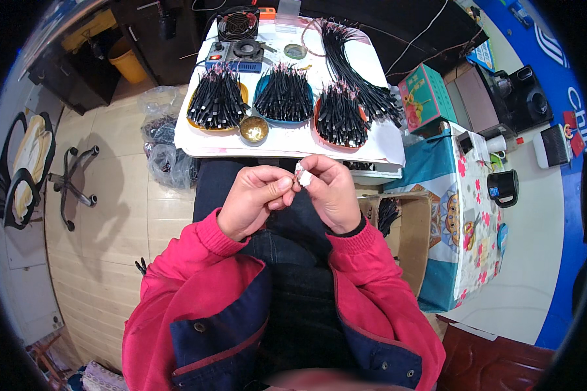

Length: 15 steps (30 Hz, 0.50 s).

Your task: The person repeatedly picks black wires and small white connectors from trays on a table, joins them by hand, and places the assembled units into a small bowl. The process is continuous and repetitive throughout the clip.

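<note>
My left hand (257, 197) and my right hand (333, 197) meet above my lap, just short of the white table's near edge. A small crumpled white scrap (304, 177), like tape or tissue, shows at the right thumb and forefinger, which are pinched together. Left thumb and fingers are closed right beside it; whatever lies between their tips is too small to make out. Beyond the hands, bundles of black cables with pinkish wire ends stand in a yellow tray (210, 130), a blue tray (282, 122) and a red tray (319, 133). A small round metal bowl (254, 130) holds pale bits.
Behind the trays are a blue device with a round top (236, 56), a fan (237, 25) and a small round tin (295, 51). More black cables (352, 65) lie at the table's right. A cardboard box (411, 238) stands right of my lap, an office chair (72, 186) at left.
</note>
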Each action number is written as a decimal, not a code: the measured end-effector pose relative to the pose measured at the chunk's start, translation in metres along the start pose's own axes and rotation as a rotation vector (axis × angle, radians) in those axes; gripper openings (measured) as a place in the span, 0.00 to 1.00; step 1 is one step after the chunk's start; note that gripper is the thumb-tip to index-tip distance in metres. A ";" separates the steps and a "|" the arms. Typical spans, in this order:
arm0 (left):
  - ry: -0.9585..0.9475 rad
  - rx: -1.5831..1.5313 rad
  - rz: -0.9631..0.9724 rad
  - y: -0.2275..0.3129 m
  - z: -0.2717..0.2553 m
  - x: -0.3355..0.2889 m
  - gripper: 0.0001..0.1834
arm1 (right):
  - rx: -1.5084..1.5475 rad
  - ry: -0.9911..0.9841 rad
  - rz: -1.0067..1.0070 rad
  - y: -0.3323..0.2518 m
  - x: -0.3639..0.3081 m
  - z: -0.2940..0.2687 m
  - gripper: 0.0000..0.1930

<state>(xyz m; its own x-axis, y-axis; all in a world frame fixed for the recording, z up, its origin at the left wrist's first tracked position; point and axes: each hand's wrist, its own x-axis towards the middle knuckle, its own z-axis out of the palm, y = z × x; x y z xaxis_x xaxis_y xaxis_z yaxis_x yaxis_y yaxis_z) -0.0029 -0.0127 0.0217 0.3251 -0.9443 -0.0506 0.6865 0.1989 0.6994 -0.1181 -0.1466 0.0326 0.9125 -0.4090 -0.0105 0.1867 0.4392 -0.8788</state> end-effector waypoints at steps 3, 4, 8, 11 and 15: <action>-0.008 -0.018 0.006 0.000 0.001 0.000 0.08 | 0.105 -0.012 0.055 0.001 0.001 0.000 0.07; -0.008 0.012 -0.008 0.000 0.001 0.000 0.08 | 0.066 -0.005 0.046 0.001 0.002 0.000 0.06; -0.035 0.222 -0.007 0.002 0.000 0.000 0.09 | 0.015 -0.005 0.053 -0.004 0.003 -0.003 0.05; -0.055 0.156 -0.040 0.000 -0.001 0.001 0.10 | 0.016 -0.052 0.056 -0.007 0.003 -0.006 0.07; -0.077 -0.047 -0.115 -0.001 -0.005 0.004 0.11 | -0.080 -0.101 0.012 -0.009 0.003 -0.009 0.09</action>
<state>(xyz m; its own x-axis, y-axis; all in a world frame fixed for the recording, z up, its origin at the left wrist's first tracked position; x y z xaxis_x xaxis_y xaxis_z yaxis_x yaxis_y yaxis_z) 0.0016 -0.0155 0.0170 0.1923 -0.9787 -0.0722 0.7466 0.0982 0.6580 -0.1207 -0.1590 0.0359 0.9473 -0.3195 0.0239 0.1500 0.3765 -0.9142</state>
